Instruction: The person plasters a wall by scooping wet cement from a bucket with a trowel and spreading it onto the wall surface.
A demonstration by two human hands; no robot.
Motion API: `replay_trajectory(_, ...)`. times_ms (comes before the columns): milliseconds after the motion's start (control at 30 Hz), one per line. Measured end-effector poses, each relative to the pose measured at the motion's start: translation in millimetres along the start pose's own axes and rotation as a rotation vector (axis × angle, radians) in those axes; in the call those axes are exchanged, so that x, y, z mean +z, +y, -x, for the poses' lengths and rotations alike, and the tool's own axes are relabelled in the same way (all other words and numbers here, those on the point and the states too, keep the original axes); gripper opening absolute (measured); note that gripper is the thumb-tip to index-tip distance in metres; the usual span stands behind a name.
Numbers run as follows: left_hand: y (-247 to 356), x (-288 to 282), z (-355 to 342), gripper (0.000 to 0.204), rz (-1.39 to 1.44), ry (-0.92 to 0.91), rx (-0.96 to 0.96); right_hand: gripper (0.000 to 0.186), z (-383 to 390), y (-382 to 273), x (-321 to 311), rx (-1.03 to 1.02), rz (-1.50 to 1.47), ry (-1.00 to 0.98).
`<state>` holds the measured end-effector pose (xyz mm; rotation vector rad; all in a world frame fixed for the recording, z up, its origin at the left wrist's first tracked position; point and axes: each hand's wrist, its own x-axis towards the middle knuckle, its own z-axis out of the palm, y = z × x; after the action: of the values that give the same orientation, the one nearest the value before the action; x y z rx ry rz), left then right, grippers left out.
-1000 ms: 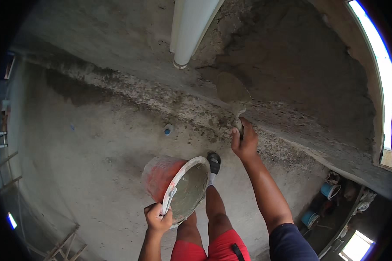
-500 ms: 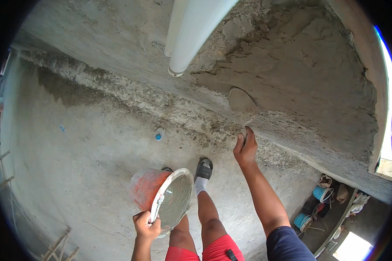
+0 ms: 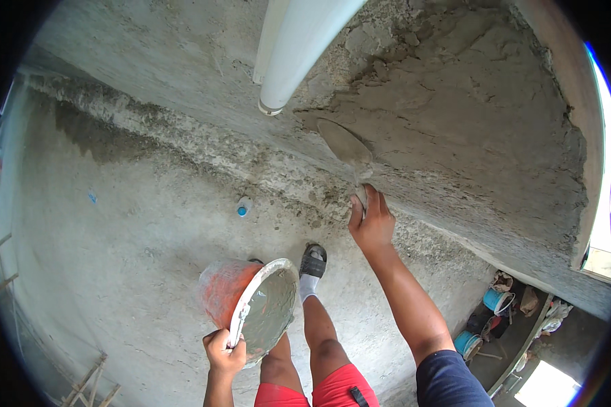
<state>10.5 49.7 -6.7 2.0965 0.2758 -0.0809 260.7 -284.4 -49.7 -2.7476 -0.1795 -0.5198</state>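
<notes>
My right hand (image 3: 374,222) is closed round the handle of a trowel (image 3: 345,144), whose rounded blade lies against the lower left part of a patch of wet grey mortar (image 3: 455,129) on the wall. My left hand (image 3: 225,351) grips the rim of an orange-red bucket (image 3: 227,293), tilted toward me in front of my legs. Wet grey mortar (image 3: 271,308) shows inside it. A white pipe (image 3: 299,54) runs down the wall just above the trowel.
A small bottle with a blue cap (image 3: 243,207) stands on the concrete floor (image 3: 136,251). Blue buckets (image 3: 497,300) and assorted bags sit at the lower right. Wooden poles (image 3: 88,383) appear at the lower left, and a bright window opening (image 3: 601,203) edges the right side.
The trowel has moved left along the wall, toward the foot of the pipe, and its blade has turned to point further up and left. My left hand still holds the bucket.
</notes>
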Motion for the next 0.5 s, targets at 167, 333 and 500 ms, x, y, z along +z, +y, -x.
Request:
replay_trajectory(167, 4, -1, 0, 0.031, 0.019, 0.002, 0.000, 0.036, -13, -15, -33, 0.007, -0.109, 0.093)
replay_trajectory(333, 6, 2, 2, 0.026, 0.020, -0.015, 0.014, 0.039, 3, 16, -34, -0.006, 0.058, 0.215)
replay_trajectory(500, 4, -1, 2, 0.023, 0.006, -0.036, 0.023, 0.039, 33, 18, -32, 0.088, -0.056, 0.169)
